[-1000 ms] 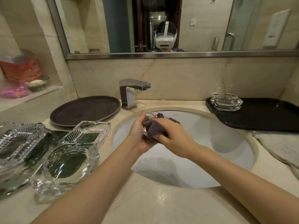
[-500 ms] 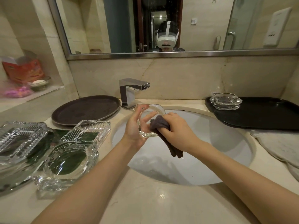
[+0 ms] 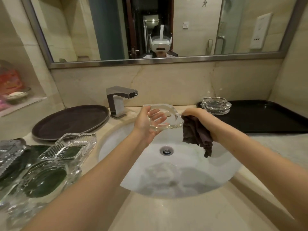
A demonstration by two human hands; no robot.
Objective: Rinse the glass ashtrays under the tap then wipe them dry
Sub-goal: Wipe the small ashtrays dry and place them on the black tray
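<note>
Since half a second back the dark cloth (image 3: 197, 134) has come off the glass and swung to the right, and the ashtray in hand (image 3: 164, 116) has lifted a bit, tilted up over the basin. I have my left hand (image 3: 146, 122) cupped round that ashtray from below, fingers curled behind the glass; right hand (image 3: 196, 115) is clenched on the cloth, which dangles beside the ashtray's right edge. Looks like mid-wipe, between passes. To do it well I'd keep the left grip firm on the thick rim, wet glass probably slips, and run the cloth inside the bowl then round the notches. Keep it low over the sink (image 3: 116, 139) so a drop lands in the bowl, not on stone. Tap (image 3: 120, 100) spout sits just behind left, don't knock the glass on it. Free room is to the right: black tray (image 3: 266, 117) has one wiped-looking stack of ashtrays (image 3: 215, 105) at its left corner, rest bare. Left counter is crowded with unwashed ashtrays (image 3: 50, 162) near the sink edge, and the round dark tray (image 3: 70, 122) sits behind them
</note>
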